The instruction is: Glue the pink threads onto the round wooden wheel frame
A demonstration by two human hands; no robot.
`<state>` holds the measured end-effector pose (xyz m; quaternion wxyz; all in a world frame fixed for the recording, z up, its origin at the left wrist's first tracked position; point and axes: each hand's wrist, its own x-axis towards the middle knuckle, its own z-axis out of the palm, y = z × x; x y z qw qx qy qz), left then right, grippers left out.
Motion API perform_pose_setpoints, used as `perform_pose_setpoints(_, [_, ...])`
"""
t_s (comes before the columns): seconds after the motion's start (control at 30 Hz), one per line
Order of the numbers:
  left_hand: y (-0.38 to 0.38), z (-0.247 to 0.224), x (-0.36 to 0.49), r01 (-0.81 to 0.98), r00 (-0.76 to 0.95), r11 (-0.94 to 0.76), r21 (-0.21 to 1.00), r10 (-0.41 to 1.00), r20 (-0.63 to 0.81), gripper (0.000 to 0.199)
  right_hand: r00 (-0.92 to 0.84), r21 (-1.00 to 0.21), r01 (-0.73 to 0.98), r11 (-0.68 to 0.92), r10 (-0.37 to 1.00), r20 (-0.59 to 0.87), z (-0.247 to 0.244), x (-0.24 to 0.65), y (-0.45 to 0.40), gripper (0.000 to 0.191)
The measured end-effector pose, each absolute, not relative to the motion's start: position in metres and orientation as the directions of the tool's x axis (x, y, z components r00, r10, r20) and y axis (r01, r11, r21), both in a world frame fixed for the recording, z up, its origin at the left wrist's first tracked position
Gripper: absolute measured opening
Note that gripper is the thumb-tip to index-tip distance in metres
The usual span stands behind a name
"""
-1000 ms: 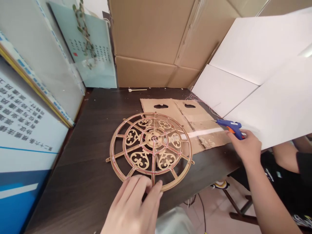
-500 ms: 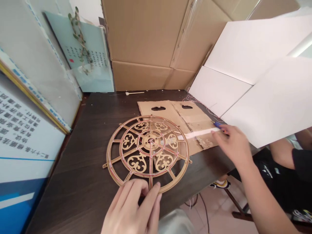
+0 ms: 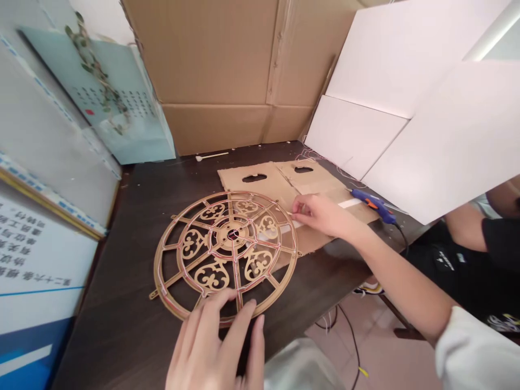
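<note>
One round openwork wooden wheel [image 3: 222, 234], laid flat on the dark tabletop [image 3: 117, 260], its right part overlapping a brown cardboard sheet [image 3: 268, 190]. Fitted with scroll ornaments [image 3: 212, 275] between the spokes; red and white wires [image 3: 260, 282] follow the rings.

Left hand [image 3: 213, 341]: fingers spread loosely at the near rim, thumb apart from the forefinger. Right hand [image 3: 320, 214]: thumb and fingertips drawn together at the far right rim; whether anything is pinched cannot be told.

Glue gun [image 3: 378, 208], blue, orange trigger, black cord [image 3: 403, 237]: lying by the right edge of the cardboard sheet, nozzle toward the wheel. Half a second ago the right hand held it; that hand is now at the rim, and the left thumb has opened away from the forefinger.

White strip [image 3: 350, 203], on the cardboard sheet. Thin stick [image 3: 214, 155], pale, white-ended, toward the back. Loose wires [image 3: 309, 157], back right corner.

Printed board [image 3: 30, 325], white and blue, left: Chinese text, "第二十六条" legible. Pale blue card [image 3: 142, 145]: leafy stem, small red seal, columns of characters too small to read. Black shirt [image 3: 455, 276] of another person, right: pale lettering, illegible. Surround: cardboard wall [image 3: 215, 59] behind, white panels [image 3: 439, 114] at right.
</note>
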<state>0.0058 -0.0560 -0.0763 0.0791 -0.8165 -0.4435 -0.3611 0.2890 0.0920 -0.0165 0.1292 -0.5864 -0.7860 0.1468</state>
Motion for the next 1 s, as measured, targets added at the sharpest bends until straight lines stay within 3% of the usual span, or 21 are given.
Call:
perform_pose_setpoints(0.2, [-0.054, -0.079, 0.004, 0.775, 0.403, -0.619, 0.125, 0.637, 0.656, 0.017, -0.284, -0.377, 0.898, 0.226, 0.953, -0.104, -0.004, 0.284, 0.105, 0.025])
perform_pose_setpoints(0.33, [-0.054, -0.079, 0.005, 0.767, 0.402, -0.632, 0.109, 0.606, 0.686, 0.018, -0.176, -0.346, 0.927, 0.147, 0.983, -0.055, 0.009, 0.287, 0.113, 0.010])
perform_pose_setpoints(0.43, [-0.054, -0.078, 0.008, 0.770, 0.390, -0.628, 0.114, 0.605, 0.695, 0.018, -0.146, -0.494, 0.856, 0.152, 0.988, 0.051, 0.019, 0.288, 0.108, 0.009])
perform_pose_setpoints(0.5, [-0.054, -0.077, 0.009, 0.773, 0.390, -0.624, 0.115, 0.609, 0.690, 0.018, -0.245, -0.693, 0.678, 0.246, 0.964, 0.103, 0.022, 0.281, 0.097, 0.008])
perform_pose_setpoints(0.57, [-0.054, -0.077, 0.008, 0.773, 0.391, -0.624, 0.115, 0.612, 0.687, 0.017, -0.415, -0.817, 0.464, 0.343, 0.899, 0.141, 0.022, 0.269, 0.081, 0.008])
perform_pose_setpoints(0.67, [-0.055, -0.078, 0.005, 0.769, 0.404, -0.628, 0.118, 0.620, 0.672, 0.018, -0.512, -0.828, 0.387, 0.406, 0.841, 0.173, 0.016, 0.247, 0.061, 0.008])
perform_pose_setpoints(0.8, [-0.056, -0.080, 0.003, 0.774, 0.404, -0.622, 0.117, 0.627, 0.666, 0.017, -0.545, -0.820, 0.389, 0.419, 0.823, 0.161, 0.008, 0.233, 0.056, 0.006])
perform_pose_setpoints(1.0, [-0.055, -0.079, 0.006, 0.752, 0.410, -0.647, 0.123, 0.606, 0.682, 0.018, -0.541, -0.840, 0.349, 0.415, 0.821, 0.181, -0.006, 0.229, 0.062, 0.018])
